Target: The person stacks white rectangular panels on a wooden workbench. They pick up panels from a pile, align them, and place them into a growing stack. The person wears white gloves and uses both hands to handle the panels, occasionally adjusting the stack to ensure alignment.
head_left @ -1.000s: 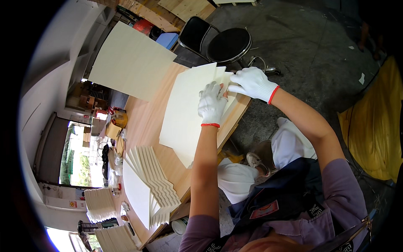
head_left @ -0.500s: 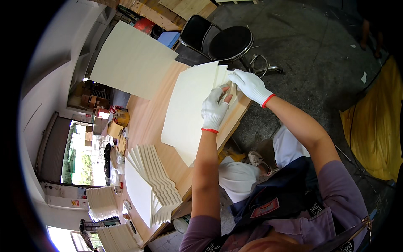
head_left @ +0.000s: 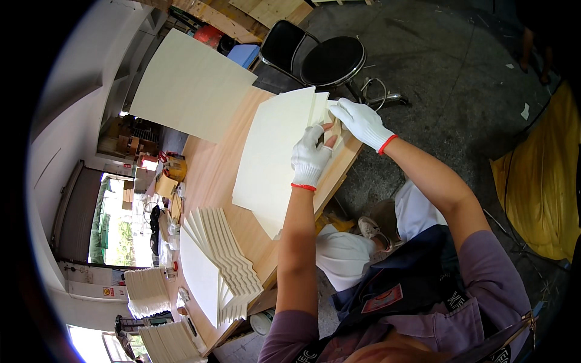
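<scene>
A fanned pile of cream paper-like sheets [head_left: 266,157] lies on the wooden table in front of me. My left hand [head_left: 311,156], in a white knitted glove with a red cuff, rests at the pile's right edge. Its thumb and one finger show bare tips, curved and apart. My right hand [head_left: 360,120], gloved the same way, has its fingers closed at the far right corner of the sheets. Between the hands, sheet edges stand slightly lifted and bent. Fingertips of the right hand are partly hidden behind the corner.
Nearer left on the table [head_left: 206,163] sits a staggered stack of wavy-edged sheets [head_left: 224,260]. One large cream sheet [head_left: 187,85] overhangs the far end. A black chair [head_left: 333,60] stands beyond the table, and yellow cloth [head_left: 538,181] hangs at right. More stacks [head_left: 145,293] stand at lower left.
My left hand has shifted very slightly to the right along the sheets' edge. The right hand stays almost in place at the corner.
</scene>
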The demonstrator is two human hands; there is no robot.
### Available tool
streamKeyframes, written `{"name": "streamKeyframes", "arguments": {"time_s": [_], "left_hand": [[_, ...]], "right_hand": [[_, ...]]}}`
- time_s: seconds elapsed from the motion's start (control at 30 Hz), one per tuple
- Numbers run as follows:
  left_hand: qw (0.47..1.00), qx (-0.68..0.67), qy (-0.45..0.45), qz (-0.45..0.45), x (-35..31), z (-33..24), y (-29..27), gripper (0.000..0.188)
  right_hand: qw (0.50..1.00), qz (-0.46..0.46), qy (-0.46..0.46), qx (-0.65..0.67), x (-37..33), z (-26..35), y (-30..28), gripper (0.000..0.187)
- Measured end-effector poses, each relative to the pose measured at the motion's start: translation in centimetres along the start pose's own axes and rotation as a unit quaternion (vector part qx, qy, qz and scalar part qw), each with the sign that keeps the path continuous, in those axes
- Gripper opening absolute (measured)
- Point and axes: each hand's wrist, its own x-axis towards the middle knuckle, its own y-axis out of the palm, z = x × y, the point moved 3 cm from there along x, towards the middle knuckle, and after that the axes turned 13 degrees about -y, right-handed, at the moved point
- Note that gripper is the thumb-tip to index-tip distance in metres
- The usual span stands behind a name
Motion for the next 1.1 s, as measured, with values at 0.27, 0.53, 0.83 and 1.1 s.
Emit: {"name": "streamKeyframes", "arguments": {"time_s": [0.27,0.53,0.83,1.1], "left_hand": [[1.000,-0.011,0.009,-0.013,0.1,0.2,0.2,0.030],[1.000,-0.010,0.011,-0.015,0.0,0.0,-0.1,0.029],[0.999,0.016,0.022,-0.023,-0.2,-0.3,0.0,0.033],[0.999,0.017,0.025,-0.014,-0.1,-0.2,0.0,0.032]], "right_hand": [[1.000,-0.007,0.004,-0.013,-0.1,-0.1,0.1,0.045],[1.000,0.020,0.015,-0.001,0.0,0.3,-0.2,0.047],[1.000,0.012,0.015,-0.006,-0.1,-0.1,0.1,0.046],[1.000,0.008,0.014,0.005,-0.2,0.1,-0.1,0.051]]}}
